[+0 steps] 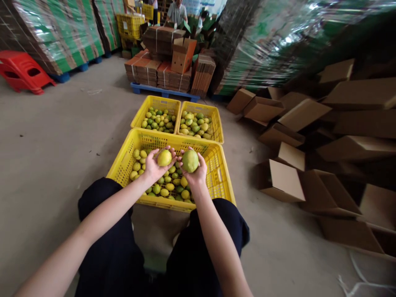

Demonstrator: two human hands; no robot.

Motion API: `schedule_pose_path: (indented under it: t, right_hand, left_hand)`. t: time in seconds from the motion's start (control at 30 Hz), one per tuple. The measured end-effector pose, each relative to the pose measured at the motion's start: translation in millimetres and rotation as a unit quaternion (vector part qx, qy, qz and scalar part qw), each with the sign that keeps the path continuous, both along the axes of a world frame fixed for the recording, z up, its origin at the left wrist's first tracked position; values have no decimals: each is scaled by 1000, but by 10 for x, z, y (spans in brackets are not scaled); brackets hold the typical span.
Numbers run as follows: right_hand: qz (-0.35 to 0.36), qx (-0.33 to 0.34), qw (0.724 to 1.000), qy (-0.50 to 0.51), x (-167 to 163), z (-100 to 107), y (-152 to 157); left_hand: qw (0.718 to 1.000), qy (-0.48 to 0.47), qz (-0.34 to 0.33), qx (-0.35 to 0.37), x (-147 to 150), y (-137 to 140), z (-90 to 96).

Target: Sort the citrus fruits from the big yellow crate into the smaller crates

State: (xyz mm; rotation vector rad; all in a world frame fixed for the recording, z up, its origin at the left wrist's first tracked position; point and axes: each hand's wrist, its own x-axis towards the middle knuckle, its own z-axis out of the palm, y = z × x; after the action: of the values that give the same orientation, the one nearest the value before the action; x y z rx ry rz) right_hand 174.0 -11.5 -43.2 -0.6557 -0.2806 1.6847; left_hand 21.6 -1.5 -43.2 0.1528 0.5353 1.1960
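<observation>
Cupped in my left hand (pixel 151 168) is a yellow lemon (pixel 164 158), resting on the palm and fingers. My right hand (pixel 198 176) holds a larger, greenish lemon (pixel 189 161), turned up beside the first one. Both hands are above a big yellow crate (pixel 224 177) that stands between my knees. Loose yellow and green lemons (pixel 169 187) lie across its bottom, mostly to the left and middle. Just beyond it, two smaller yellow crates, one on the left (pixel 137 119) and one on the right (pixel 218 126), hold more lemons.
Open cardboard boxes (pixel 286 181) lie heaped on the right. Ahead, a blue pallet (pixel 163 91) carries bundled flat cartons (pixel 173 76). Film-wrapped stacks (pixel 68 33) flank the area. A red stool (pixel 26 72) stands at left. A person (pixel 177 13) is at the back.
</observation>
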Motion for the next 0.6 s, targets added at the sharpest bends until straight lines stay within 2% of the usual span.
schedule_pose_path:
  t: [0.07, 0.1, 0.13, 0.17, 0.2, 0.23, 0.27, 0.33, 0.37, 0.4, 0.43, 0.47, 0.5, 0.53, 0.57, 0.6]
  right_hand:
    - [-37, 2, 999, 9, 125, 24, 31]
    - [-58, 4, 998, 12, 199, 38, 45]
    - [-80, 5, 997, 13, 277, 50, 57]
    - [-99, 7, 995, 12, 354, 58, 65]
    - [-114, 9, 993, 10, 428, 63, 70]
    - [-125, 12, 992, 8, 496, 62, 72]
    - [-133, 16, 991, 6, 556, 55, 72]
    - [-139, 21, 990, 1, 653, 28, 68]
    - [-136, 23, 990, -4, 691, 9, 65]
    - [-131, 24, 991, -9, 724, -12, 61]
    - [-124, 24, 992, -16, 751, -33, 57]
    - [-116, 23, 993, -22, 775, -53, 50]
    - [-111, 20, 993, -25, 794, -70, 42]
    - [-111, 16, 993, -25, 810, -85, 33]
    - [-113, 11, 993, -24, 823, -95, 22]
    - [-116, 5, 993, -23, 833, -102, 10]
  left_hand:
    - [996, 27, -83, 30, 50, -34, -19]
    - [986, 55, -151, 50, 85, -85, -40]
    - [962, 97, -242, 75, 123, -166, -71]
    - [921, 144, -346, 103, 160, -274, -112]
    - [866, 190, -444, 130, 193, -405, -164]
    - [798, 233, -534, 155, 217, -545, -224]
    - [745, 256, -592, 169, 229, -677, -286]
    - [672, 277, -663, 182, 203, -839, -386]
    - [638, 283, -693, 183, 163, -834, -404]
    - [620, 292, -705, 181, 104, -758, -391]
    - [625, 299, -698, 179, 26, -613, -342]
    - [646, 312, -674, 175, -71, -408, -261]
    - [726, 348, -571, 158, -185, -160, -158]
    - [812, 370, -433, 129, -310, 105, -50]
    - [876, 374, -291, 93, -441, 362, 48]
    - [915, 362, -171, 52, -570, 585, 118]
